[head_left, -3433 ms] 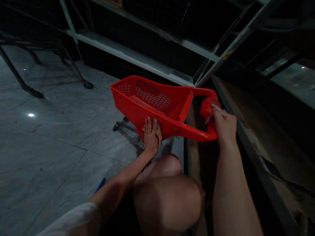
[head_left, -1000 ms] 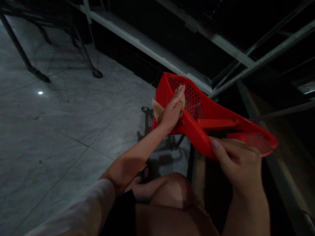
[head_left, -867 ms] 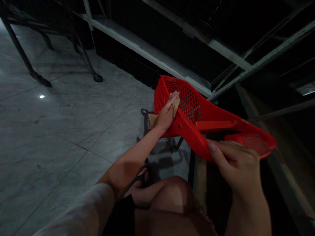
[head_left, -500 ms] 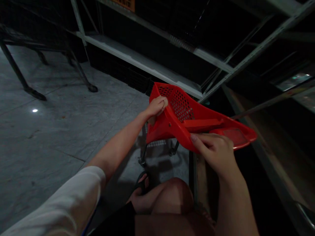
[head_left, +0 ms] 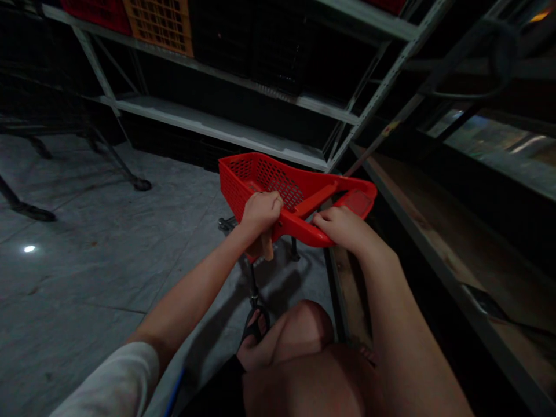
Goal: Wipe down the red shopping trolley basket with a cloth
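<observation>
A red plastic shopping cart [head_left: 315,200] with perforated basket walls stands in front of me on metal legs with casters. My left hand [head_left: 263,209] is closed over the rim of its near left side. A light-brown piece, probably cloth, [head_left: 266,245] hangs below that hand against the cart's outer wall. My right hand [head_left: 341,226] has its fingers curled over the red handle bar at the cart's near right end, beside the flat panel [head_left: 358,201]. Its fingertips lie inside the handle opening.
A metal rack [head_left: 208,124] with an orange crate [head_left: 160,26] and dark crates runs behind the cart. At left stands a dark wheeled frame [head_left: 117,165]. A wooden-edged ledge [head_left: 434,243] lies close on my right, with a phone-like dark object [head_left: 482,301] on it.
The cart has turned and shifted left in view. My left hand is now nearer along the rim, and more of the brown piece shows beneath it. My right hand has moved up and left.
</observation>
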`<act>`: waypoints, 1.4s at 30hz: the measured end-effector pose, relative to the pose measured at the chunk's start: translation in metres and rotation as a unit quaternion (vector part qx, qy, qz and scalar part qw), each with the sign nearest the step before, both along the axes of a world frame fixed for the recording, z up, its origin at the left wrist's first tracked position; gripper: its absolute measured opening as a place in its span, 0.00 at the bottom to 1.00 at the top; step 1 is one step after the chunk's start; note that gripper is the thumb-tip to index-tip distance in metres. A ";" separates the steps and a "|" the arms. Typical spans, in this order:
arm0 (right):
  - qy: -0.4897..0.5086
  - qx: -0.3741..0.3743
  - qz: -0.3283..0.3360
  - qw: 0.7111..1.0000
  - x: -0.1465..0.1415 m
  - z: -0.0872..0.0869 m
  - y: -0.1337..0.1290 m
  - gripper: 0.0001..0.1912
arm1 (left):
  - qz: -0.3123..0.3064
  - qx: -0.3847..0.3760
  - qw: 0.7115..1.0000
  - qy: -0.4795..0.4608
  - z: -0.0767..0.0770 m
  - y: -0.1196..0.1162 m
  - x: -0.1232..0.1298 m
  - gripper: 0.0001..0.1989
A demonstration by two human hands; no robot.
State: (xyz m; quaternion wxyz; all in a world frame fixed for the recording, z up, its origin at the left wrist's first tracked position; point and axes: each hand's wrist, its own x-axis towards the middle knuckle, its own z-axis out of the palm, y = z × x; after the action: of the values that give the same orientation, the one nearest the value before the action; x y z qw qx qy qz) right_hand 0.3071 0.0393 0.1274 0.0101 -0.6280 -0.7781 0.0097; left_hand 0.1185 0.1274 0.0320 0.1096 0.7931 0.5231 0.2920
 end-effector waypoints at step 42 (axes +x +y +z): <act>0.037 0.261 -0.039 0.964 0.002 -0.057 0.004 0.22 | -0.227 0.078 0.956 0.170 0.011 -0.008 -0.012 0.22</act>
State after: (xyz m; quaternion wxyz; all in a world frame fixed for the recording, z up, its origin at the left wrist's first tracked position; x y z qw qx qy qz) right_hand 0.3090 0.0433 0.0700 0.2026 -0.6325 -0.7277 -0.1713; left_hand 0.1061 0.1198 0.0430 0.0207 0.9349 0.3160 0.1605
